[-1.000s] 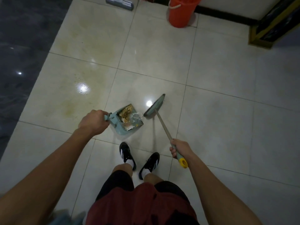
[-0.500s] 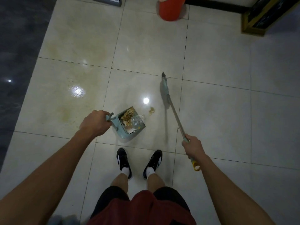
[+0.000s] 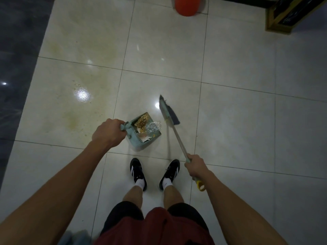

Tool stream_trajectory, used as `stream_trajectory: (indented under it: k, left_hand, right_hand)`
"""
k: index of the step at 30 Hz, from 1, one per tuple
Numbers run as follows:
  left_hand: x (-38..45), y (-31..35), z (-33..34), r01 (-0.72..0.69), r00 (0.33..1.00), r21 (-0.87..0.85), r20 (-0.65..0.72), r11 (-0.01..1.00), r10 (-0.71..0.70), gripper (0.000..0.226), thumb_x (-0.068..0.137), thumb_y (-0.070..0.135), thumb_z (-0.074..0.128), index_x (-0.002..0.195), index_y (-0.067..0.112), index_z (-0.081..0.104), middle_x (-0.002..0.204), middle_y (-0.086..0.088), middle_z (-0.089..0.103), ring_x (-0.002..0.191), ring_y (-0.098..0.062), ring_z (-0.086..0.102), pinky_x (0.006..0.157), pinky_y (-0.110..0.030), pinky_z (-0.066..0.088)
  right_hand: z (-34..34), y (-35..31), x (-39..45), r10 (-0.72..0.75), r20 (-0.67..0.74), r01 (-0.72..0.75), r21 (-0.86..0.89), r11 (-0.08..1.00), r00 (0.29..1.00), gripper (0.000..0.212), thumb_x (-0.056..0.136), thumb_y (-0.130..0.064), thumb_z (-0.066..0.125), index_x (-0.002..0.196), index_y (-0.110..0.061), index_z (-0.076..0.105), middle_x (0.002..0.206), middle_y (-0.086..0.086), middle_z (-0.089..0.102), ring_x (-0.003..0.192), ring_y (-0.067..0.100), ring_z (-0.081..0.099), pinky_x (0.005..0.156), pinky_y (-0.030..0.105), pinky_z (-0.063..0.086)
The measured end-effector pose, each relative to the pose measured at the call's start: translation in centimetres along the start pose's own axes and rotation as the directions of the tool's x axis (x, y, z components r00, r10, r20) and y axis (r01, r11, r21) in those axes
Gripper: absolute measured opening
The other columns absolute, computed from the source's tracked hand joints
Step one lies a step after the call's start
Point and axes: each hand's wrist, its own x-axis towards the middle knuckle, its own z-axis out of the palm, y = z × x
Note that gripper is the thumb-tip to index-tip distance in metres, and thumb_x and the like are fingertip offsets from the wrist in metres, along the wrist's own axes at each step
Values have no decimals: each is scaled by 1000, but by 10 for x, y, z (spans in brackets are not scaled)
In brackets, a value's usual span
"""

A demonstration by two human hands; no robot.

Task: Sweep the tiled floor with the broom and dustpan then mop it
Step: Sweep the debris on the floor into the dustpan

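Head view. The left hand is closed in a fist around the handle of the teal dustpan, fingers wrapped fully about it. The dustpan sits on the tiled floor just ahead of the person's feet, its mouth facing toward 2 o'clock. It contains brown crumbly debris, crumpled clear plastic and white paper scraps.

The right hand grips the broom near the top of its shaft, fingers curled round it; a yellow hanging loop projects below the hand. The shaft runs from the hand toward 11 o'clock. The broom head lies at 2 o'clock from the dustpan, close beside its mouth; contact between the two cannot be confirmed.

Yellowish staining marks the tiles at 9 o'clock from the dustpan. An orange bucket stands at 12 o'clock, cut off by the top edge. Black shoes with white socks stand at 6 o'clock from the dustpan.
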Motion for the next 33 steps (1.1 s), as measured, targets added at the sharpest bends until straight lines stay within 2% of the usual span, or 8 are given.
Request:
stream_trajectory:
  k: [6,9,11,19,27,29,32,33]
  left_hand:
    - [-8,-23,1,-2,1000,-23,14,1000,2,26,86,31,63,108,34,76,82,-3,69,71,-28,64,67,-36,57]
    - [-13,-30,4,-5,1000,-37,1,999,5,29,86,31,63,112,35,76,85,-2,70,71,-27,64,65,-34,56]
    - [-15,-32,4,-6,1000,-40,-2,999,5,30,86,31,64,113,35,75,89,-3,71,74,-28,64,68,-36,57]
    - [-22,-58,-8,-11,1000,-62,17,998,12,22,87,26,66,106,25,77,84,-5,70,74,-28,65,69,-37,58]
    - [-34,-96,-18,49,999,-77,-8,996,-50,22,88,27,70,108,21,77,86,-8,69,78,-30,66,74,-39,59]
    - [-37,-106,-19,71,997,-83,-15,994,-72,20,88,29,69,105,22,76,85,-7,69,78,-31,66,74,-39,59]
    - [-38,-117,-19,90,996,-93,-22,992,-92,18,87,32,68,101,24,76,83,-6,68,75,-30,65,70,-37,57]
    - [-39,-119,-18,93,995,-95,-25,991,-96,17,87,33,68,101,25,76,81,-5,68,74,-29,65,68,-34,55]
  right_hand:
    - [25,-17,-18,80,103,-101,217,971,991,55,94,-9,55,148,-16,45,77,10,59,45,18,51,45,27,46]
    - [34,-23,-29,56,143,-98,302,948,988,54,94,-6,56,147,-14,46,58,9,53,41,18,46,42,27,42]
    - [36,-24,-36,48,154,-100,348,932,987,54,94,-7,57,147,-15,47,55,10,50,41,17,45,42,26,39]
    - [14,-13,-71,76,77,-101,410,906,994,56,92,-12,62,146,-19,49,59,9,51,43,15,43,41,24,38]
    - [15,-21,-76,26,-49,-11,284,959,998,55,92,-12,58,145,-22,51,60,8,54,45,16,45,42,25,40]
    - [20,-26,-70,8,-93,10,197,980,996,55,91,-14,59,145,-24,51,69,10,61,47,16,49,41,23,42]
    - [29,-34,-56,-53,-126,54,9,998,991,56,93,-16,59,148,-22,47,102,16,67,59,18,57,39,21,45]
    - [32,-37,-50,-76,-128,69,-56,996,989,56,94,-16,58,148,-21,45,105,15,66,62,18,58,38,21,45]
